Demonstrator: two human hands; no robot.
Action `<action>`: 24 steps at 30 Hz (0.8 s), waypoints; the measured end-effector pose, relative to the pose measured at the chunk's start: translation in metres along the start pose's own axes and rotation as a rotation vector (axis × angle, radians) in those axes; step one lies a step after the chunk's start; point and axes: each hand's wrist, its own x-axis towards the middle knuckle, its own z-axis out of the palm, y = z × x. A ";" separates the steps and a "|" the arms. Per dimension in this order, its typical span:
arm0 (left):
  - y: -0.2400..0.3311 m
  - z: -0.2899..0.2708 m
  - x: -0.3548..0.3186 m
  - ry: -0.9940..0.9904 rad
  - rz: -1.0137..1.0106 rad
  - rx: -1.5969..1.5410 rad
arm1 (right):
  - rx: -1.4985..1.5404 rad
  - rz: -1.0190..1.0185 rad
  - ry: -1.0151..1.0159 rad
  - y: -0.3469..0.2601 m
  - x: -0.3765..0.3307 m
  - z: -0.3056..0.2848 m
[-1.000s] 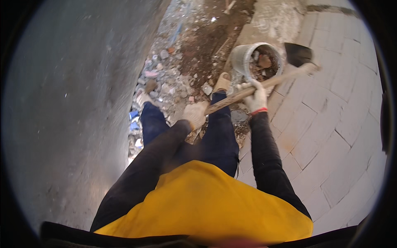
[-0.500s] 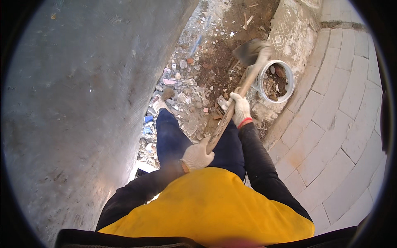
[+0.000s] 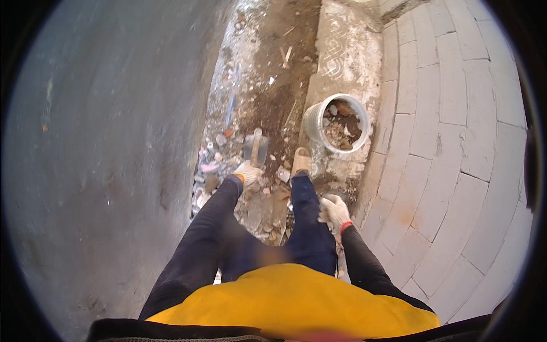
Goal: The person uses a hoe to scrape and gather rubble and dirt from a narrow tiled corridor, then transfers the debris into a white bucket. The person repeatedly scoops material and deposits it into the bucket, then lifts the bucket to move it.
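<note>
My left hand (image 3: 249, 172), in a white knit glove, is closed around the wooden handle of a hoe (image 3: 261, 149). Its grey metal blade is down at the rubble, and the handle looks short because it points along my view. My right hand (image 3: 335, 210), also gloved and with a red band at the wrist, is off the handle beside my right knee. Its fingers are loosely bent and a little apart, somewhat blurred, with nothing seen in them. Ahead of it, a white bucket (image 3: 310, 122) holds broken brick, stones and soil.
A smooth grey wall or panel (image 3: 108, 142) rises along the left. Broken stones and rubbish (image 3: 209, 167) lie in a dirt strip (image 3: 279, 85). The bucket stands on a rough concrete ledge (image 3: 345, 51), with pale paving (image 3: 439, 165) to the right. My shoe (image 3: 302, 162) is near the bucket.
My right hand has let go of the hoe handle and drawn back toward my knee. The left hand has moved forward with the hoe, whose blade has swung left, away from the bucket.
</note>
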 end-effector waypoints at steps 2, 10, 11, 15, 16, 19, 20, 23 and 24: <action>0.020 -0.021 0.013 0.072 0.046 0.106 | -0.042 -0.030 0.220 0.012 0.022 -0.052; 0.142 -0.049 -0.056 0.099 0.061 0.669 | 0.144 0.061 0.122 0.002 0.120 -0.173; 0.159 -0.046 -0.067 0.152 0.005 0.616 | 0.125 0.085 0.120 -0.010 0.121 -0.179; 0.217 -0.052 -0.104 0.312 -0.161 0.356 | 0.238 -0.065 0.090 -0.058 0.102 -0.202; 0.228 -0.061 -0.113 0.366 -0.176 0.294 | 0.248 -0.097 0.071 -0.068 0.095 -0.209; 0.254 -0.106 -0.140 0.682 -0.097 0.258 | 0.234 -0.166 0.050 -0.084 0.075 -0.239; 0.262 -0.130 -0.152 0.798 -0.021 0.273 | 0.240 -0.122 0.066 -0.085 0.071 -0.251; 0.289 -0.199 -0.192 1.117 0.042 0.339 | 0.330 -0.092 0.122 -0.072 0.063 -0.286; 0.299 -0.222 -0.210 1.276 0.034 0.465 | 0.344 -0.081 0.130 -0.064 0.063 -0.297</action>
